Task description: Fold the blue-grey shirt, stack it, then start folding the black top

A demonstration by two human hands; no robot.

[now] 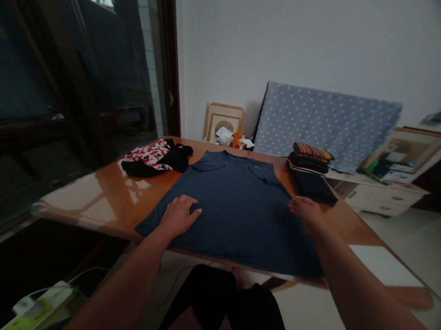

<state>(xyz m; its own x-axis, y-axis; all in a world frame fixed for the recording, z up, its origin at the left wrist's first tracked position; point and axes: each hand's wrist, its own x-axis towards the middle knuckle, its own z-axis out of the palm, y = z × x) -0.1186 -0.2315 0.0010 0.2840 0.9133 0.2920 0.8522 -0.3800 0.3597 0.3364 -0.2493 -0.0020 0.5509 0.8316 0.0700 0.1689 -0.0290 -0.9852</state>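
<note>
Across the bench [132,207], resting the left hand [179,216] open on the blue shirt [239,209], laid lengthwise away; curling the right hand [306,211] at its right edge, cannot tell if gripping.

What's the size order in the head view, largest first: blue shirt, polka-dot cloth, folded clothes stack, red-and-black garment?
1. Blue shirt
2. Polka-dot cloth
3. Folded clothes stack and red-and-black garment: too alike to rank; one is taller, the other wider.
</note>
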